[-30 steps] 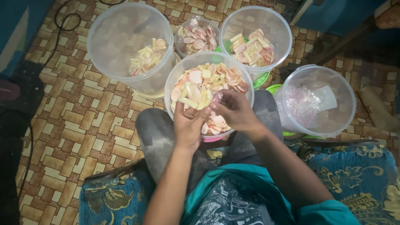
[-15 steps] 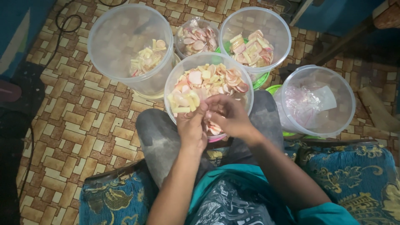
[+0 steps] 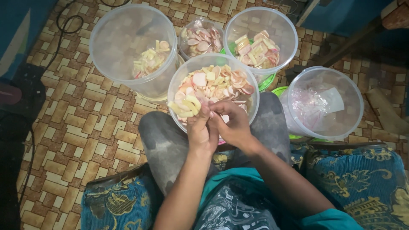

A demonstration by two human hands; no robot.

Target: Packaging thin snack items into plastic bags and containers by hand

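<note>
Five clear round tubs [image 3: 213,64]: four holding pink and yellow crackers [image 3: 215,83], one at three o'clock with seemingly just plastic bags [image 3: 313,104]. Two hands [image 3: 219,125].

Both hands meet over the near rim of a clear round tub [image 3: 177,85] of pink and yellow chips [image 3: 217,83] held between the knees. The left hand [image 3: 202,132] pinches a bunch of yellow strips [image 3: 184,106] fanning toward ten o'clock; the right hand [image 3: 232,123] touches it, fingers curled. Four more tubs ring it from ten to three o'clock.
</note>
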